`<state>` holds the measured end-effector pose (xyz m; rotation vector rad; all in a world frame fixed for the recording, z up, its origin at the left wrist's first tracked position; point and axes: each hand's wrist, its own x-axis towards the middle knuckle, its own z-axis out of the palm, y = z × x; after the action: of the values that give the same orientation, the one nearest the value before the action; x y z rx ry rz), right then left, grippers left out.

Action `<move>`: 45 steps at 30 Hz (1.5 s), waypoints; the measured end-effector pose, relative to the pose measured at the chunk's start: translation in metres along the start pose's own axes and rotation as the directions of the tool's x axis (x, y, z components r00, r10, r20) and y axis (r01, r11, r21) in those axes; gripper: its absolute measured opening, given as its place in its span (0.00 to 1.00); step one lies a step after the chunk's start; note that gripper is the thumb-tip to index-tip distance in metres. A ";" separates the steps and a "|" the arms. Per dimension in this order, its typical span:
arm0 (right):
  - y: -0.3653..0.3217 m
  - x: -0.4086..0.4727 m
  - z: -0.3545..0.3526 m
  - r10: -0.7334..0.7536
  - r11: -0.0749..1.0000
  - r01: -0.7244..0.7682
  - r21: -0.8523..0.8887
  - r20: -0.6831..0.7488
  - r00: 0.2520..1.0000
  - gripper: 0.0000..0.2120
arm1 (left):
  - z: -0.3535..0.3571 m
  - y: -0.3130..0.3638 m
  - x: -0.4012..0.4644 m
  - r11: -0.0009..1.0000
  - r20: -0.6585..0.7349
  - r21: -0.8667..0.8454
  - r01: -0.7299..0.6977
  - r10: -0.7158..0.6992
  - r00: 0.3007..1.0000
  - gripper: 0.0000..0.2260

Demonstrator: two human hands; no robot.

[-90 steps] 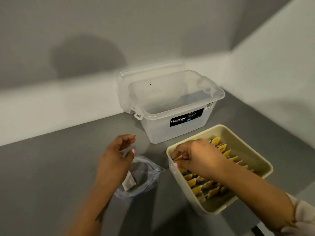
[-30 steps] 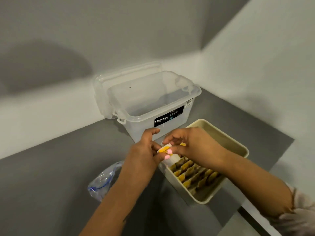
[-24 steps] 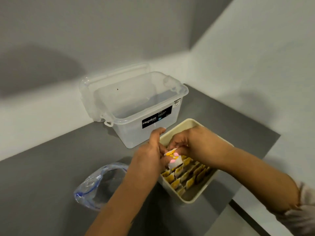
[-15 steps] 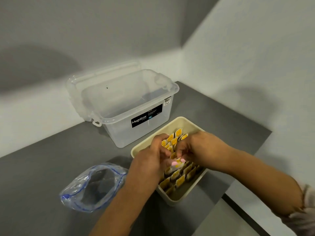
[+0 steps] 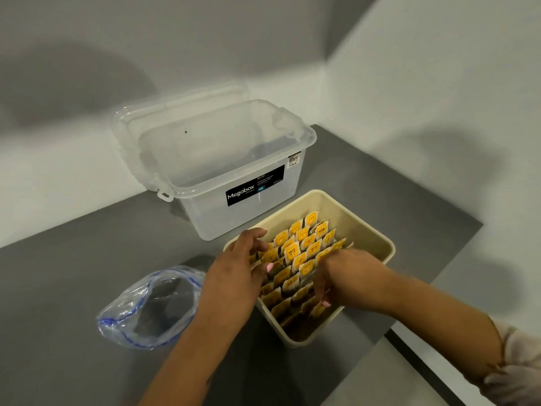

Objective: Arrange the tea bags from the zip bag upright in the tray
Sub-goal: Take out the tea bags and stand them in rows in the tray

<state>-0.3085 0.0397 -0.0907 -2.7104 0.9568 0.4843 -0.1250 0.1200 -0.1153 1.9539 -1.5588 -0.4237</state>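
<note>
In the head view, the tea bags (image 5: 298, 259) stood in rows inside the tray (image 5: 377, 244), and the zip bag (image 5: 152, 306) lay open beside it, apparently emptied. The left hand (image 5: 234, 276) and right hand (image 5: 348, 276) bracketed the rows with loosely extended fingers, gripping nothing. In the inspector's judgement, uneven sideways pressure could topple the standing rows.

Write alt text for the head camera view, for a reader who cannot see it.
Both hands, left hand and right hand, press in on rows of upright yellow-tagged tea bags in a cream tray on a grey table. A clear zip bag lies left of it; an open clear storage box stands behind.
</note>
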 end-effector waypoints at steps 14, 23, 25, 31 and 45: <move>0.003 0.014 0.018 -0.012 1.000 0.012 -0.002 0.035 0.999 0.08 | 0.004 -0.003 0.004 1.000 -0.006 0.003 0.016 -0.016 1.000 0.21; 0.005 0.015 0.017 -0.010 1.000 0.010 0.011 0.057 0.998 0.10 | 0.004 -0.002 0.007 1.000 -0.008 0.003 0.010 -0.010 1.000 0.21; 0.005 0.015 0.016 -0.011 1.000 0.010 0.014 0.057 0.998 0.10 | 0.003 -0.003 0.007 1.000 -0.014 0.007 0.001 -0.001 1.000 0.20; 0.007 0.016 0.010 0.023 0.998 -0.026 0.061 0.048 0.999 0.08 | 0.000 -0.005 0.006 1.000 -0.013 0.024 -0.014 0.015 1.000 0.20; -0.058 0.042 -0.028 -0.013 0.982 0.051 0.182 -0.207 0.978 0.13 | -0.068 -0.061 0.001 0.992 -0.108 0.122 0.030 -0.017 0.994 0.18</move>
<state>-0.2342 0.0511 -0.0756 -2.6358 0.9534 0.1028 -0.0383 0.1440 -0.1007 2.0549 -1.5268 -0.2327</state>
